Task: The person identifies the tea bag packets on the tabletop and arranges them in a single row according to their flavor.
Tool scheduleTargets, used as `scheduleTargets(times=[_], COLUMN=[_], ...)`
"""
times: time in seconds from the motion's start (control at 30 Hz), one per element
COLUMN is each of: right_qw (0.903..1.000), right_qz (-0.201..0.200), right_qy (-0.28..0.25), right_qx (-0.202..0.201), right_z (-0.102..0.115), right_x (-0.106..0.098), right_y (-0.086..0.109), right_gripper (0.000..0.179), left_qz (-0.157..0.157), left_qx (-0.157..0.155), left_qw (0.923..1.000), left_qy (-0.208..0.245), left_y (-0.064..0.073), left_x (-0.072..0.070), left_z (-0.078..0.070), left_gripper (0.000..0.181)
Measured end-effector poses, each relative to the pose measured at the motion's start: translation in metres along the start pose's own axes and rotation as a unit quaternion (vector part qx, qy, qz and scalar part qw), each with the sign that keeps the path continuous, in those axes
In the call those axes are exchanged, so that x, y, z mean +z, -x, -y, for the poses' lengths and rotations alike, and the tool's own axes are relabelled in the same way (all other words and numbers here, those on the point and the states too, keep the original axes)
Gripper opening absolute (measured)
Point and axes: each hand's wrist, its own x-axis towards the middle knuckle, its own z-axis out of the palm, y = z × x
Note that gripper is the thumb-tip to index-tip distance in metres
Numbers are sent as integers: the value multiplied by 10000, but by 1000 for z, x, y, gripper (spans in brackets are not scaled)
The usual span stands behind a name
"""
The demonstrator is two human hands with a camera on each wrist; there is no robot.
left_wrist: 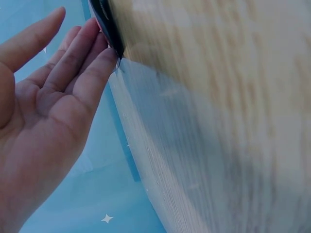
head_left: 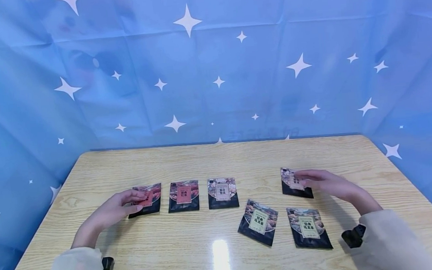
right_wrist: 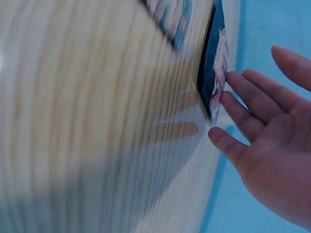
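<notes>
Resting unclenched, left hand (head_left: 123, 203) and right hand (head_left: 324, 183) are probably steadying the leftmost packet (head_left: 153, 200), lower left, and pale-labelled packet (head_left: 292, 185), lower right.

Right hand (right_wrist: 274, 131) at packet (right_wrist: 217, 65), wood-grain tabletop (right_wrist: 87, 87), blue backdrop (right_wrist: 277, 29)

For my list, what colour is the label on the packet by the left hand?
The label is pinkish red, clearest in the head view.
</notes>
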Motion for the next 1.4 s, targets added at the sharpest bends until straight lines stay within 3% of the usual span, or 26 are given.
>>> scheduleTargets(times=[0.47,0.73,1.4], right_qw=[9985,9974,9961], right_qz=[513,645,801], right_qy=[-2,29,88], right_qx=[-183,-322,-357], right_z=[23,31,44], right_x=[26,37,52], right_y=[-31,-42,-48], right_gripper=[49,48,45], left_qz=[-32,-36,-30], left_qx=[-179,-85,-138], left_qw=[9998,10000,9999], left_qy=[68,29,56], left_y=[1,1,1], left_x=[1,1,1], left_z=[-1,0,-2], left_gripper=[37,37,37])
